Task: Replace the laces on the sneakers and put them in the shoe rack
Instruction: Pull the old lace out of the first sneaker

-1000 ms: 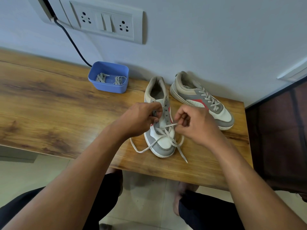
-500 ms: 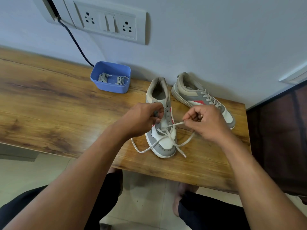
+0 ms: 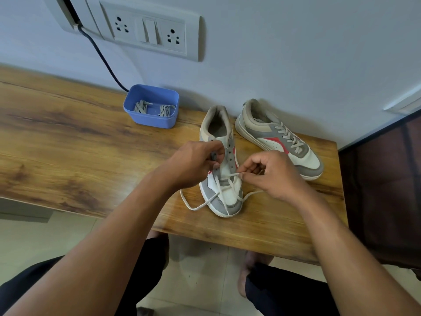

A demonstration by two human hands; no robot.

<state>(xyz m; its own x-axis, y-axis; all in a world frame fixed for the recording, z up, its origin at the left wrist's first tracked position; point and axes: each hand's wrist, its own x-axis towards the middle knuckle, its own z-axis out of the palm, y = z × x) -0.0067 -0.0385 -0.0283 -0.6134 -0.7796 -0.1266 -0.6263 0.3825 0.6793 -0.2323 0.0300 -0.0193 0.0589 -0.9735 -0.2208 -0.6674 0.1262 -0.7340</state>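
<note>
A grey, white and red sneaker [image 3: 227, 197] stands on the wooden table [image 3: 68, 144], toe toward me. A white lace [image 3: 200, 205] runs through its lowest eyelets, with loose ends trailing on the table on both sides. My left hand [image 3: 193, 164] grips the sneaker's left eyelet flap. At the right eyelet row my right hand [image 3: 271, 174] pinches the lace. The second sneaker [image 3: 280, 137], laced with a grey lace, lies behind and to the right.
A blue plastic tub [image 3: 151, 106] holding grey laces stands by the wall at the back. A socket panel [image 3: 145, 30] with a black cable [image 3: 102, 58] is above it. A dark panel [image 3: 382, 190] borders the table's right end. My legs are below the front edge.
My right hand has moved left, back to the sneaker's right eyelet row, still pinching the lace. The left hand has kept its grip on the eyelet flap.
</note>
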